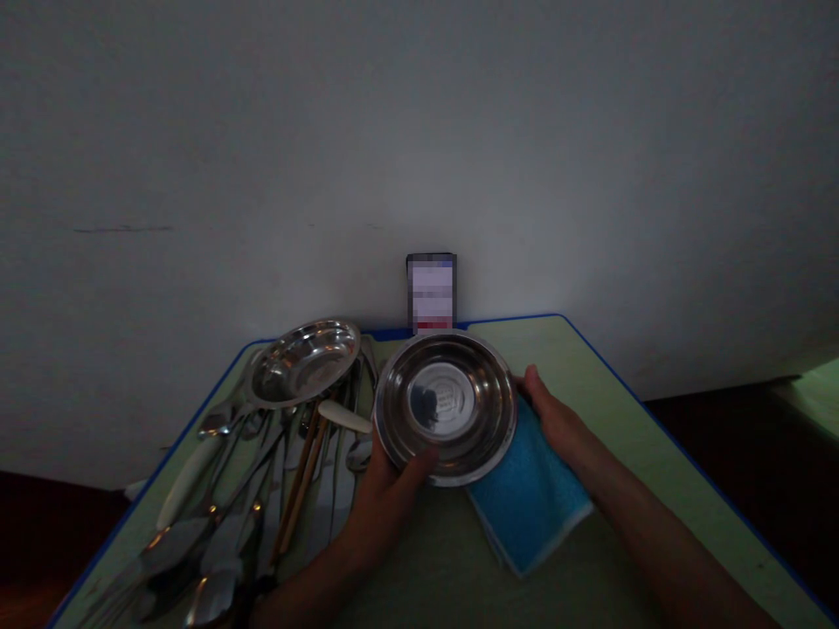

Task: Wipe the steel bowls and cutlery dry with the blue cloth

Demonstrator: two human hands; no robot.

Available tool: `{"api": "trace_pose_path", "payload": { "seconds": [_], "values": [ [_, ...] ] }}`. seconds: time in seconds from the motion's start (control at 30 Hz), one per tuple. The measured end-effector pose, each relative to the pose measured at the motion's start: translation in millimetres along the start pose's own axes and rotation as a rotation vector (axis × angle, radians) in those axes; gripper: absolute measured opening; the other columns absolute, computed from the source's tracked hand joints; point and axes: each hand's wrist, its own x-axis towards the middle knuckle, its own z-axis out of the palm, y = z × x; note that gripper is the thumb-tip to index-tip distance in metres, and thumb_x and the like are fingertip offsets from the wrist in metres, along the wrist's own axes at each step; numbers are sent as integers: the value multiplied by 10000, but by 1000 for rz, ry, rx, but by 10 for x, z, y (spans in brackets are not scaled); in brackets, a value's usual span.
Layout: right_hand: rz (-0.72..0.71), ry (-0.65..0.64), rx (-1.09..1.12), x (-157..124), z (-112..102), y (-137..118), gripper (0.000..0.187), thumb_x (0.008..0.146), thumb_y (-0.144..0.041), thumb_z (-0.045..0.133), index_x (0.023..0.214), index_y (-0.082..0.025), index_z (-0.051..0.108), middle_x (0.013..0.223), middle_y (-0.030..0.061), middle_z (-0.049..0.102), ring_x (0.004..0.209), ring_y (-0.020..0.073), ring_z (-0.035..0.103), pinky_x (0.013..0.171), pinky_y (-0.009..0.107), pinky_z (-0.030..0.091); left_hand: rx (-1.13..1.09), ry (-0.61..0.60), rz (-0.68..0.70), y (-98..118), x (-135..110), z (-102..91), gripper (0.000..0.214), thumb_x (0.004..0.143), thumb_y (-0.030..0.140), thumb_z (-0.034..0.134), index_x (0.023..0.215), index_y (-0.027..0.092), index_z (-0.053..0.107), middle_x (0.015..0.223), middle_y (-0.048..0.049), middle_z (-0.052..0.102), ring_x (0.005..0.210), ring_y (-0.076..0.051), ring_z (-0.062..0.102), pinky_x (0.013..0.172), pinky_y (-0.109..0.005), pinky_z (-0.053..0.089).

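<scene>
We have the steel bowl (444, 406) between our two hands, over the counter (655, 524), with its open side tipped toward us. Our left hand (385, 494) has hold of it at the lower left: the thumb lies over the near rim, pressed on the inside, and the other fingers go out of sight underneath. Our right hand (557, 424) is at the opposite side, just beyond the right rim, with the thumb pointing up and away from us. Its fingers are hidden behind the bowl and the cloth, so we cannot tell how far they are closed.

The blue cloth (530, 498) lies between the right hand and the bowl's outer wall and hangs down toward us, its longer way running from that rim to a near corner. So the cloth is on the right hand's side, well apart from the left. The bowl is round and has no long axis; what counts is that the left hand meets its near left edge while the right hand and cloth sit at its right. A second bowl (308, 362) rests beyond, to our left, on spoons and other cutlery.
</scene>
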Motion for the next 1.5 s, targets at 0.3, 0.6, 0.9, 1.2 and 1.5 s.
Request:
{"api": "trace_pose_path", "payload": {
  "seconds": [0.3,0.6,0.9,1.2,1.5],
  "values": [
    [205,-76,191,-85,-80,-218,354,666,-280,707,1008,-219,638,875,40,710,703,201,651,722,388,500,-13,8,-29,25,2,2,583,771,367,568,1289,240,332,1179,-66,563,1173,-233,476,984,-414,366],
    [-725,204,-363,-182,-65,-224,164,767,-174,582,878,-284,628,970,-6,613,959,178,551,864,344,411,10,-90,-70,81,-5,13,631,784,381,541,1322,215,256,1209,-115,530,1177,-266,463,957,-449,381],
    [-866,-104,-978,-230,112,-76,256,779,-286,580,1021,-204,607,1199,89,519,1181,230,418,1057,429,264,14,-123,-39,82,2,25,674,780,348,547,1345,235,198,1368,-95,395,1229,-250,408,1020,-438,324],
    [-568,89,-1024,-125,49,58,540,861,-314,433,1356,-149,298,1364,121,414,1239,222,403,1045,415,322,-3,-200,-24,122,-9,11,750,783,347,554,1383,223,122,1419,-87,330,1295,-236,310,1073,-394,247],
    [-547,104,-1031,-113,57,66,556,849,-328,448,1353,-134,316,1363,126,424,1230,232,424,1033,412,345,-50,-219,-28,138,-10,19,727,773,339,567,1366,233,157,1411,-77,343,1279,-234,341,1052,-370,294]
  ]
}}
